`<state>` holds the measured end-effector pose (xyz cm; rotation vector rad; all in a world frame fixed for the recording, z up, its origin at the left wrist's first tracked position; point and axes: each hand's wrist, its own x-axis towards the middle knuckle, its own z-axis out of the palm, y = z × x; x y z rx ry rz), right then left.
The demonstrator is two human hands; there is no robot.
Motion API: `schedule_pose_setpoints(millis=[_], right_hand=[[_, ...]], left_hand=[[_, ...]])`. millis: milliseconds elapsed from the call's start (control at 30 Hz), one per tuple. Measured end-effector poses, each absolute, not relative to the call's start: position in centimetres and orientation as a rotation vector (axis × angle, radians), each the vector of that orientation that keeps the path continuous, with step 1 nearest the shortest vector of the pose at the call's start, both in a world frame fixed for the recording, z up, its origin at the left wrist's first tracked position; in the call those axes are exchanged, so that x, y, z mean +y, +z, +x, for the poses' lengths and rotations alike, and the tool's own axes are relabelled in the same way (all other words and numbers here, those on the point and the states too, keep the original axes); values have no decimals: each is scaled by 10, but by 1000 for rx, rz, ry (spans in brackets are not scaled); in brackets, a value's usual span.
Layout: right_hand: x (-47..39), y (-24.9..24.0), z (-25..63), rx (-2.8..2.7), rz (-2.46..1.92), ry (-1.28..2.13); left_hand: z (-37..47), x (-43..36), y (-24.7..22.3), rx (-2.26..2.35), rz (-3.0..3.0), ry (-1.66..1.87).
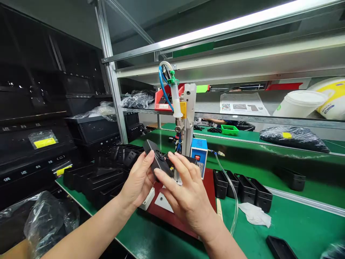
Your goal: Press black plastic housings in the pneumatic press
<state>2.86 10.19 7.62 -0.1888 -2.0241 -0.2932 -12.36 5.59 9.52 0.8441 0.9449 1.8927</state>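
Observation:
My left hand [140,178] is closed on one end of a black rectangular housing [159,165], its thumb on the near face. The housing is tilted and has a round, ring-like black part [160,155] on its face. At the housing's other end, my right hand [185,190] pinches it with thumb and fingertips, close to the round part. Just behind the hands stands a glue dispenser with an upright syringe [175,99] over a dark red base [185,217]. White fixture pieces [164,201] sit on the base, partly hidden by my hands.
Black housings crowd the green bench at left [99,180]; several open black cases [242,189] stand at right. A blue control box [198,154], clear hose [231,183], white tissue [255,214] and black tray [280,247] lie around. A metal shelf [242,120] crosses above.

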Motion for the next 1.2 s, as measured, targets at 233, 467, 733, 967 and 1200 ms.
schedule_pose_setpoints(millis=[233,467,733,967,1200], right_hand=[[109,70,23,-1926,-133,-469],[127,69,28,-1827,-188,8],[175,54,41,-1751,-502,431],[182,53,40,-1693,-609,777],[176,57,36,-1648,-552,995]], left_hand=[[-120,53,87,1021,959,1917],[-144,76,67,1299,1593,2053],[-154,135,61,1681,1944,1924],[-154,150,62,1651,1841,1801],[-151,154,67,1461,1695,1772]])
